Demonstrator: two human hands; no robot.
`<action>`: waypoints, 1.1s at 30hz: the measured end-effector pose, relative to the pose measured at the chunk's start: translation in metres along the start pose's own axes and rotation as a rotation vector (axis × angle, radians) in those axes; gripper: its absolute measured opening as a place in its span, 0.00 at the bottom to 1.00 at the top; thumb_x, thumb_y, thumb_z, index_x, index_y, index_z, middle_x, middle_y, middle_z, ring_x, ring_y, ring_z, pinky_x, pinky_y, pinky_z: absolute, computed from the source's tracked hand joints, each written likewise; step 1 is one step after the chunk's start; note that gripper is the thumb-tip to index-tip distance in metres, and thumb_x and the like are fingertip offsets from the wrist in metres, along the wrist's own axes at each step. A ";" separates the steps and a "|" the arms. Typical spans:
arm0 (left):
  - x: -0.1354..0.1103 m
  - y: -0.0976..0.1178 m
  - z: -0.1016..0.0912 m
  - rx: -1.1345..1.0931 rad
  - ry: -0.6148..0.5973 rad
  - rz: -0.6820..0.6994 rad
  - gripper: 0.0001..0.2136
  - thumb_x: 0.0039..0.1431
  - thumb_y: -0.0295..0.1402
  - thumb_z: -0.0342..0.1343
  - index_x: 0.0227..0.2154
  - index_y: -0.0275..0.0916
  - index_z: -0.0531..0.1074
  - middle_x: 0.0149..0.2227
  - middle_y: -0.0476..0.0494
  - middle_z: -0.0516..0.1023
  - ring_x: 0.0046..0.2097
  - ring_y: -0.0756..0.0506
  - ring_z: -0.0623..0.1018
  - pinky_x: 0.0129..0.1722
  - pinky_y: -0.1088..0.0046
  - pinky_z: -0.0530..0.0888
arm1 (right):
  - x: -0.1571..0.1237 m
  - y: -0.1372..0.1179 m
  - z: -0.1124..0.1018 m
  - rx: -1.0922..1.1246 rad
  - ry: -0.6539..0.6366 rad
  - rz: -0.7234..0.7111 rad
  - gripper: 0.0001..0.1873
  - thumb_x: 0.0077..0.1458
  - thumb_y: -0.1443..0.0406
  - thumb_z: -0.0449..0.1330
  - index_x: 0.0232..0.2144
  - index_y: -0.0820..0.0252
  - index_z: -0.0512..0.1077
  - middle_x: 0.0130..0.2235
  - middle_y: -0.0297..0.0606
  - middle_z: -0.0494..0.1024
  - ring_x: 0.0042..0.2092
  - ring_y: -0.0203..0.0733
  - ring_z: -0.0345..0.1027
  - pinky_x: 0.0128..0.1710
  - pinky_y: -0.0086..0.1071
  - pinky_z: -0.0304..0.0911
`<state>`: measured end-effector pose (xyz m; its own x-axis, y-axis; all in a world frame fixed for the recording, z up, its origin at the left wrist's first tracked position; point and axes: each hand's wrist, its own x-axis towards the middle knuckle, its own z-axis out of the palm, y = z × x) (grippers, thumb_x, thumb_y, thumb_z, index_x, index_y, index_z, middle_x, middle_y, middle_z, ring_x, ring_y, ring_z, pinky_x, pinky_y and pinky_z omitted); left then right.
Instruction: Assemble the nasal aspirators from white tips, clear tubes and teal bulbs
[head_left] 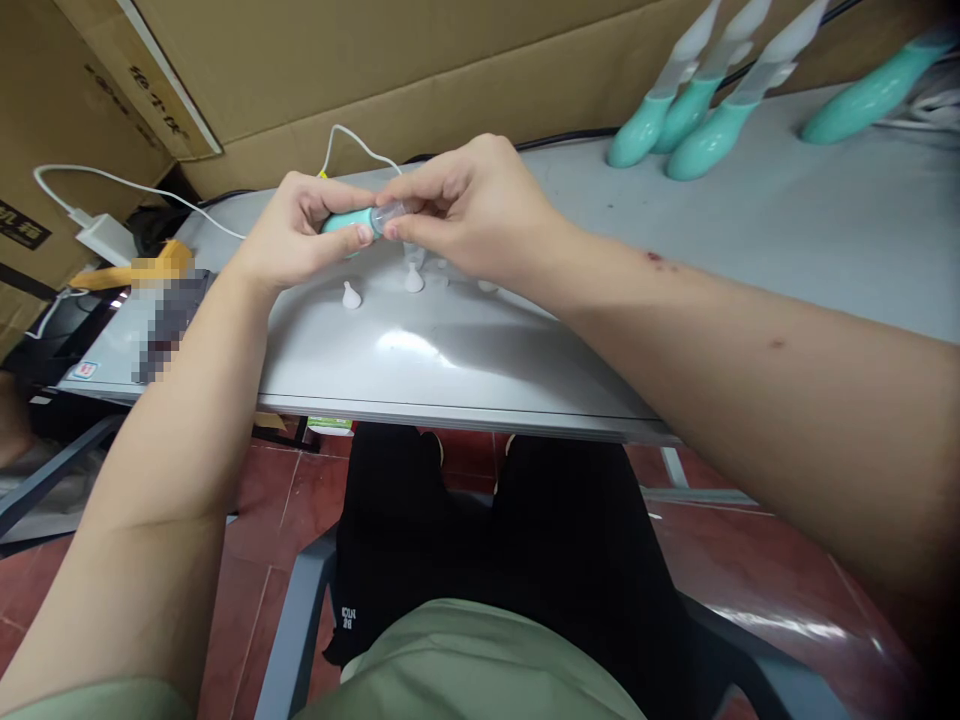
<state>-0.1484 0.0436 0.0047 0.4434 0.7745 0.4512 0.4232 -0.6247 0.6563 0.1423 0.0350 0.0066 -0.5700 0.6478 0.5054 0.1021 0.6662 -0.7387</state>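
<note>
My left hand is closed around the teal body of what looks like a nasal aspirator, held sideways just above the table. Thumb and fingers of my right hand pinch the clear cup at its right end. Body and cup meet end to end; my right fingers hide the cup's far end. Below my hands, a small white tip and another white tip stand on the table. A clear piece and other small pale parts lie partly behind my right hand.
On the grey table, several teal devices with clear cups and long white nozzles stand at the back right; another teal one lies tilted beyond. Cardboard backs the table. A white charger with cable and a yellow object are left.
</note>
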 end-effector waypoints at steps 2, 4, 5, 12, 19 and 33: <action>0.000 -0.002 0.001 -0.028 0.004 0.031 0.38 0.57 0.81 0.84 0.40 0.48 0.95 0.29 0.46 0.80 0.29 0.44 0.66 0.31 0.57 0.71 | 0.003 0.002 0.000 0.022 -0.009 -0.007 0.10 0.63 0.48 0.81 0.37 0.40 0.90 0.33 0.32 0.85 0.41 0.56 0.81 0.42 0.48 0.79; -0.001 -0.004 0.001 -0.041 0.001 0.035 0.37 0.59 0.80 0.84 0.41 0.48 0.94 0.31 0.46 0.81 0.30 0.44 0.68 0.32 0.57 0.72 | 0.005 0.003 0.000 0.009 -0.030 -0.012 0.09 0.64 0.50 0.80 0.38 0.42 0.89 0.34 0.32 0.85 0.40 0.55 0.80 0.43 0.47 0.77; -0.002 -0.004 0.001 -0.046 -0.006 0.028 0.36 0.59 0.79 0.84 0.40 0.47 0.94 0.30 0.46 0.80 0.31 0.43 0.69 0.32 0.57 0.73 | 0.006 0.003 0.001 -0.013 -0.037 -0.020 0.09 0.64 0.51 0.80 0.38 0.43 0.89 0.35 0.31 0.85 0.40 0.54 0.79 0.44 0.46 0.77; 0.003 -0.015 0.001 -0.116 0.046 0.003 0.34 0.53 0.74 0.87 0.39 0.47 0.90 0.33 0.45 0.82 0.30 0.43 0.72 0.29 0.58 0.73 | 0.003 -0.011 0.008 -0.250 0.014 -0.081 0.06 0.73 0.67 0.69 0.47 0.51 0.87 0.44 0.37 0.90 0.41 0.53 0.82 0.50 0.46 0.78; 0.013 -0.066 -0.009 -0.098 0.152 0.025 0.34 0.53 0.77 0.81 0.41 0.51 0.87 0.34 0.47 0.86 0.33 0.43 0.73 0.32 0.57 0.76 | -0.007 -0.036 0.020 -0.638 0.036 -0.100 0.13 0.77 0.71 0.70 0.58 0.50 0.83 0.72 0.49 0.86 0.68 0.66 0.84 0.68 0.52 0.77; 0.007 -0.048 -0.007 0.032 0.218 -0.028 0.26 0.57 0.67 0.83 0.38 0.51 0.88 0.35 0.50 0.89 0.32 0.44 0.77 0.31 0.60 0.76 | -0.002 -0.022 0.046 -0.727 -0.347 -0.297 0.18 0.79 0.77 0.61 0.40 0.59 0.87 0.47 0.47 0.91 0.59 0.62 0.83 0.68 0.56 0.74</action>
<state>-0.1711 0.0790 -0.0195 0.2513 0.7926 0.5556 0.4594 -0.6029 0.6523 0.1036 0.0015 0.0014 -0.8608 0.3385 0.3801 0.3390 0.9383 -0.0677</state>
